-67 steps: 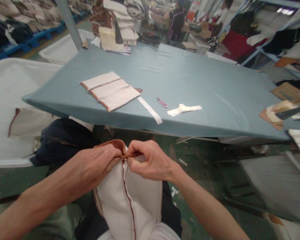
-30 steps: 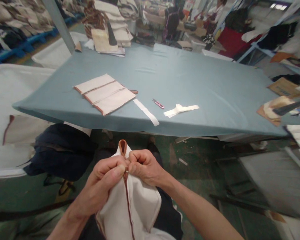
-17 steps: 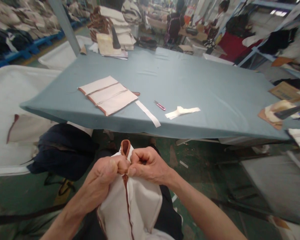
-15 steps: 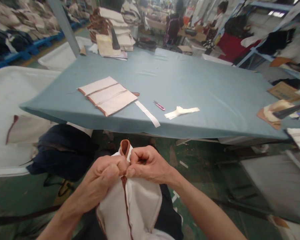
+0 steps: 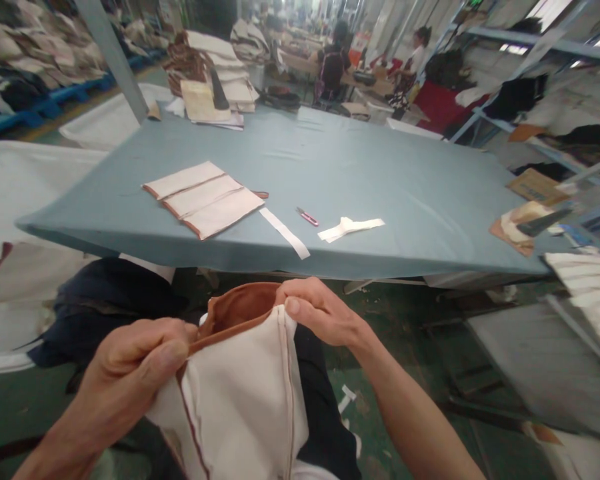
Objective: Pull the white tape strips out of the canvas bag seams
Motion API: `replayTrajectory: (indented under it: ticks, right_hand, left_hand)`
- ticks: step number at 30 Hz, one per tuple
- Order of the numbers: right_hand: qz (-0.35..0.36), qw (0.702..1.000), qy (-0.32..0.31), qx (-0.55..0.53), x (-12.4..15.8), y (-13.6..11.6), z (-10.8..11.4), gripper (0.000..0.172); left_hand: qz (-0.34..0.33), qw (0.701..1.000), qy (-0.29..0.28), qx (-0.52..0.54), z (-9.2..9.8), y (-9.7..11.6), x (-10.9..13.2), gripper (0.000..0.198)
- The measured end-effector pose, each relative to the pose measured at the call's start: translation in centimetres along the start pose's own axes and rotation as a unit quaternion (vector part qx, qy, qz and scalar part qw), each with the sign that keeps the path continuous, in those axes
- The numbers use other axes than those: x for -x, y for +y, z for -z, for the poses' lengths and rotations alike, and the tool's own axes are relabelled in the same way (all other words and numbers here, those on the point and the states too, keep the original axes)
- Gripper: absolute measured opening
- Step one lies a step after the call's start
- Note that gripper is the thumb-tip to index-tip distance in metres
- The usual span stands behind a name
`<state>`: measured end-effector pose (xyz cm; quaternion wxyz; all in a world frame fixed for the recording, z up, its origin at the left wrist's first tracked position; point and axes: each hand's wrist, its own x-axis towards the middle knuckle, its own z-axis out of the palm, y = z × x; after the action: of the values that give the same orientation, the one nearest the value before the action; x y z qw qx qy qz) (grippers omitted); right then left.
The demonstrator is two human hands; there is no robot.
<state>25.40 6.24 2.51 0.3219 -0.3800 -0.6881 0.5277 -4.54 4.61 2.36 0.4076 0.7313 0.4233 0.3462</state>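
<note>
**Pouch mouth pulled wide**

Held over the lap: a white pouch (image 5: 240,400), gripped at its top rim from both sides. Pinched at the left corner by the left hand (image 5: 130,363), thumb pressed down on the bent forefinger, other fingers curled in, nothing else in it. Pinched at the right corner by the right hand (image 5: 320,310), thumb on the near face beside a seam, fingers folded over the rim behind, closed on cloth alone.

Half a second ago: knuckle to knuckle at one spot on the rim, only a small brown loop showing above them. Now drawn well apart, left hand lower and nearer the body, right hand higher and farther out. Between them, the rim stretched into a wide slant, and the brown lining (image 5: 237,308) laid bare in the gap. Judged from that: mouth spread, inside open to view, and the dark-piped seam swung round to the left, below the left hand.

Beyond both hands, a table (image 5: 405,173) under blue-grey cloth. On it, beyond the left hand, three flat pieces (image 5: 203,199) laid overlapping. Beyond the right hand, a white strip (image 5: 285,232) reaching the near edge, snips (image 5: 307,217) just past it, a crumpled tape (image 5: 350,227) to their right. Left of the left hand, below the table edge, a dark bundle (image 5: 110,293). Far beyond, people at other benches, well apart from these hands.
</note>
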Motion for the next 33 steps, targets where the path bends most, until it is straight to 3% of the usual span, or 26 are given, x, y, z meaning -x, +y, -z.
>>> replayTrajectory:
  ticks: [4,8,16,20,27,33]
  right_hand:
    - [0.060,0.998,-0.019,-0.033,0.4,-2.1,0.0,0.051]
    - [0.104,0.993,-0.039,-0.045,-0.3,-3.9,0.1,0.036]
    - [0.111,0.990,-0.082,-0.009,-2.3,-6.5,0.3,0.037]
    - [0.076,0.993,-0.087,-0.002,-2.7,-5.9,0.5,0.040]
    - [0.035,0.992,-0.119,0.005,-3.0,-3.7,-0.2,0.040]
    - [0.019,0.990,-0.138,-0.012,-3.4,-3.1,-0.8,0.035]
  left_hand:
    - [-0.012,0.998,-0.002,-0.060,0.9,-1.4,-0.3,0.040]
    - [-0.041,0.995,-0.046,-0.073,0.8,-1.5,-2.2,0.040]
    - [-0.129,0.977,-0.163,0.055,0.0,3.5,-5.3,0.020]
    - [-0.082,0.965,-0.218,0.123,-0.5,3.9,-5.8,0.023]
    - [0.026,0.950,-0.256,0.177,-1.3,2.0,-5.4,0.027]
    - [0.021,0.951,-0.256,0.171,-0.9,1.4,-5.0,0.029]
